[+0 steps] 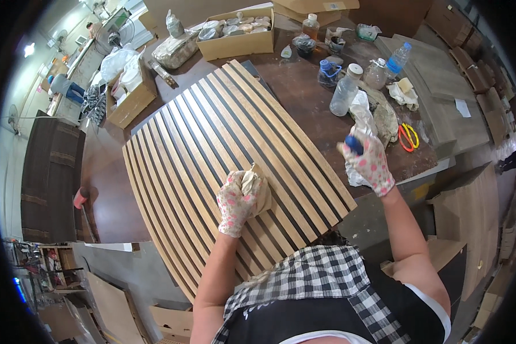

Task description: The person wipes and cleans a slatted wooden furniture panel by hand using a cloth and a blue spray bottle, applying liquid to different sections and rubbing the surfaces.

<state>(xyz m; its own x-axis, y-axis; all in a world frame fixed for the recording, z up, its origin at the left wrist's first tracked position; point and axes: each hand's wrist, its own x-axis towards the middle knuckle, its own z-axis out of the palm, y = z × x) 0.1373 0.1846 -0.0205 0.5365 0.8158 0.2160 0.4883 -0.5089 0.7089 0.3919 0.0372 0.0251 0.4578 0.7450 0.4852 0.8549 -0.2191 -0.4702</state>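
A slatted wood panel [212, 132], light strips over dark gaps, lies at a slant on the brown table. My left hand [235, 202], in a white glove with pink dots, is closed on a beige cloth [261, 198] that rests on the slats. To the right of the panel, my right hand [372, 162] wears a matching glove. Its fingers are wrapped round a small dark blue object [354, 144], perhaps a handle; the rest of it is hidden by the hand. A crumpled white cloth [359, 112] lies just behind and under that hand.
Orange and yellow scissors [407, 137] lie right of my right hand. Beyond stand a clear bottle [345, 92], a blue-labelled water bottle [398, 60] and several jars. A cardboard tray [238, 46] of wrapped lumps sits behind the panel. A red-headed mallet [81, 198] is at left.
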